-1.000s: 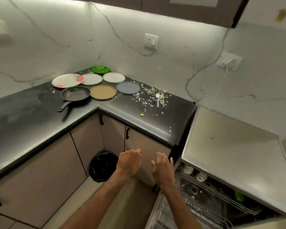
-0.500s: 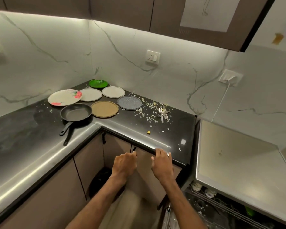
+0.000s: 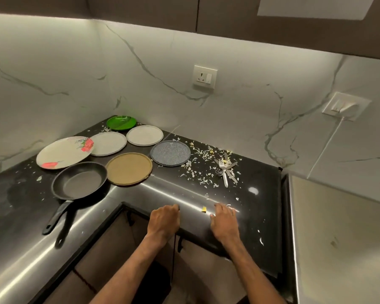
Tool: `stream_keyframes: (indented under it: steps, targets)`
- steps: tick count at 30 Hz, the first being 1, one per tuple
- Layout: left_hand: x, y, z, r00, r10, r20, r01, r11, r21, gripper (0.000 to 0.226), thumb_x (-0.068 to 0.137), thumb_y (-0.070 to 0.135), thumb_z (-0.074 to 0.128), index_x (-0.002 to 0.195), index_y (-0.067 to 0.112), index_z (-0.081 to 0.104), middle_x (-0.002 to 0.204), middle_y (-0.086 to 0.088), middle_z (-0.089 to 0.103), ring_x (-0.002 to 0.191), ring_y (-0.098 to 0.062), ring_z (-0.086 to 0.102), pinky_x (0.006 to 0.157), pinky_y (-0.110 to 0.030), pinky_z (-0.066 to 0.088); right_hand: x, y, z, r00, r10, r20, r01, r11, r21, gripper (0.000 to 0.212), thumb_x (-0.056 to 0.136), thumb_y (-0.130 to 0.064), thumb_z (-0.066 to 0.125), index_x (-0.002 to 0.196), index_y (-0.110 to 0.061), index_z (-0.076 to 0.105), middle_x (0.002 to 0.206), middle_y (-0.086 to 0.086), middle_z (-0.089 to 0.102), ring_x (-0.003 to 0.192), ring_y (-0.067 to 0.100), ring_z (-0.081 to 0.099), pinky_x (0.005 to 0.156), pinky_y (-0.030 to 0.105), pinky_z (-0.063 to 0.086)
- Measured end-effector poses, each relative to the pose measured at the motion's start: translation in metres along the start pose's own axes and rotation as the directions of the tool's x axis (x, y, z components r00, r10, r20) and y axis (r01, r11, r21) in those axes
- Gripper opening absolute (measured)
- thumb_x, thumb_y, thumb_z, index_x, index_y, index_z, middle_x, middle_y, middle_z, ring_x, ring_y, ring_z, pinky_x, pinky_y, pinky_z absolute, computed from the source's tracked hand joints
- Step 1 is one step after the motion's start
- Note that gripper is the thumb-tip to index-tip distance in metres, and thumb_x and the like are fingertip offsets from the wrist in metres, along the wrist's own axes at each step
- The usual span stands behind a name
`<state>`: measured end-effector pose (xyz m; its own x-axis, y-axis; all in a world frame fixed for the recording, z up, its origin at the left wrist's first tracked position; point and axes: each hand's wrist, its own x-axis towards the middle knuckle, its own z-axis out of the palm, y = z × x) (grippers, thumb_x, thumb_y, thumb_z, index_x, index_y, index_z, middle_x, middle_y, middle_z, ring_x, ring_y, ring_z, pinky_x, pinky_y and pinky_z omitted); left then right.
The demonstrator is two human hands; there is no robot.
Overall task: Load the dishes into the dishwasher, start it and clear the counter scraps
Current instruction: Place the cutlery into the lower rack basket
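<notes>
Down low in the middle of the frame, two bare arms reach to the front edge of the black bench (image 3: 257, 218). The left grip (image 3: 164, 222) is curled up like a fist at the edge, and nothing shows inside it. The right grip (image 3: 225, 223) is spread out, with its fingers (image 3: 224, 208) lying flat on the bench top. A small yellow bit (image 3: 204, 209) of food sits between the two grips. It is just beside the right fingertips and a little way from the left grip.

Higher up and right of the middle, some forks (image 3: 225, 170) lie in a mess of pale scraps (image 3: 198, 170), well apart from both grips. Left of the scraps sits a grey speckled plate (image 3: 170, 153), with a brown plate (image 3: 129, 168) next to it. A black pan (image 3: 80, 181) sits just beside the brown plate, and its handle points to the lower left. Behind them lie a flowered plate (image 3: 64, 152) and two pale plates (image 3: 108, 143) (image 3: 144, 135). A green plate (image 3: 121, 122) sits in the corner by the wall. All the dishes lie flat, up and to the left of the grips.
</notes>
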<state>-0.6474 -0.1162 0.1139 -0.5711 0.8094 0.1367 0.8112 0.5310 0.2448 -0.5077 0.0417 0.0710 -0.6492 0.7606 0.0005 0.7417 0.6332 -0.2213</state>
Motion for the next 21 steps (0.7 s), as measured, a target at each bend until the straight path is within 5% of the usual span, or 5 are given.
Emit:
stream_keyframes:
  steps: [8, 15, 21]
  targets:
    - [0.099, 0.022, 0.047, 0.994, -0.038, 0.100, 0.041, 0.999, -0.026, 0.023, 0.099, 0.022, 0.038, 0.099, 0.019, 0.062, 0.100, -0.003, 0.072, 0.095, -0.025, 0.069, 0.078, -0.038, 0.052, 0.136, 0.043, -0.022, 0.996, 0.092, 0.017, -0.093, 0.994, 0.050, 0.040, 0.100, -0.026, 0.050, 0.137, -0.009, 0.049, 0.134, 0.006, 0.056, 0.123, 0.021, 0.051, 0.111, 0.037, 0.038]
    - [0.154, 0.018, 0.079, 0.968, -0.009, 0.249, 0.012, 1.000, -0.010, 0.024, 0.097, 0.023, 0.040, 0.108, 0.018, 0.060, 0.110, -0.001, 0.069, 0.104, -0.025, 0.066, 0.084, -0.038, 0.052, 0.195, 0.051, -0.007, 0.968, 0.152, 0.201, -0.171, 0.982, 0.078, 0.049, 0.098, -0.023, 0.052, 0.146, -0.016, 0.043, 0.149, 0.015, 0.039, 0.137, 0.030, 0.038, 0.118, 0.044, 0.031]
    - [0.192, 0.029, 0.090, 0.962, 0.041, 0.271, -0.027, 0.998, -0.055, 0.025, 0.100, 0.024, 0.038, 0.115, 0.018, 0.057, 0.115, -0.003, 0.066, 0.108, -0.027, 0.063, 0.087, -0.039, 0.049, 0.220, 0.053, 0.014, 0.964, 0.150, 0.221, -0.180, 0.976, 0.124, 0.061, 0.096, -0.016, 0.055, 0.152, -0.027, 0.032, 0.148, 0.014, 0.039, 0.139, 0.028, 0.037, 0.117, 0.047, 0.033]
